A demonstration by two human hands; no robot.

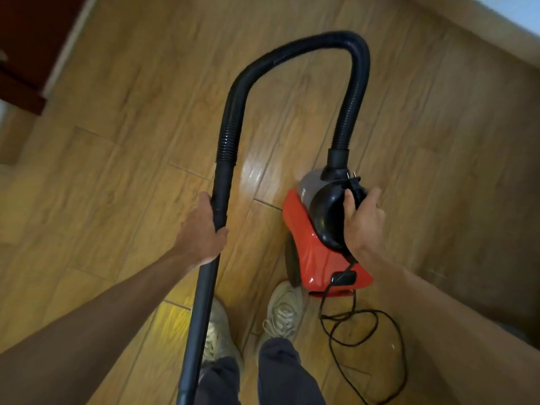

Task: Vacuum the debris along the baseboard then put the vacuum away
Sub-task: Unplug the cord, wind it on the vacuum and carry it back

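Note:
A red and black canister vacuum (309, 244) hangs above the wooden floor, carried by its black handle (324, 211). My right hand (363, 222) grips that handle together with the power plug (355, 184). My left hand (201, 232) grips the black wand (204, 287), which runs down past my feet. A ribbed black hose (292, 51) arches from the wand over to the vacuum's front. The power cord (368, 325) trails from the vacuum's rear and loops on the floor.
My two feet in pale sneakers (282, 311) stand on the floor (131, 141) just below the vacuum. Dark red furniture (26, 48) stands at the upper left. A pale wall edge (508, 16) runs across the upper right corner.

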